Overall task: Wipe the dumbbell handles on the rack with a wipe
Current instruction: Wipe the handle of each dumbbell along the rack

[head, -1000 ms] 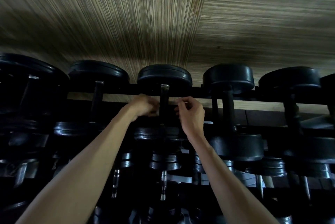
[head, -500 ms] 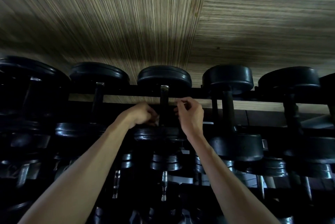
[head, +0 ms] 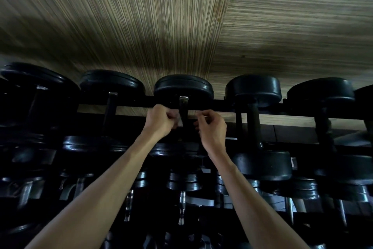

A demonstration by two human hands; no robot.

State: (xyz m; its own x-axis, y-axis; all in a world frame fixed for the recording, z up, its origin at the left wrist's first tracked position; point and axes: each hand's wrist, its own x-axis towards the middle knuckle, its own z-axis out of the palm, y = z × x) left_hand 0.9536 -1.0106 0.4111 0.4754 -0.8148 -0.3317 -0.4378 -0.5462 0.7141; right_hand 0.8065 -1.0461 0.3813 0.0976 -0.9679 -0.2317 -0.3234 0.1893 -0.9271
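**Wipe at the middle dumbbell's handle**

The left hand (head: 160,120) is pinching a small pale wipe (head: 180,122) against the dark handle (head: 183,111) on the rack's top row (head: 222,105). The right hand (head: 212,127) is curling beside it; what it is gripping is unclear.

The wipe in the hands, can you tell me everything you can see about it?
Only a little of the wipe shows: a small pale, whitish scrap, crumpled, poking out from the curled fingers of the left hand. It sits right beside the dark handle of the middle dumbbell on the top rail. A thin pale edge near the right hand may be its other end, pinched there. Whether it loops behind the handle is hidden, and its material is too blurred to tell.
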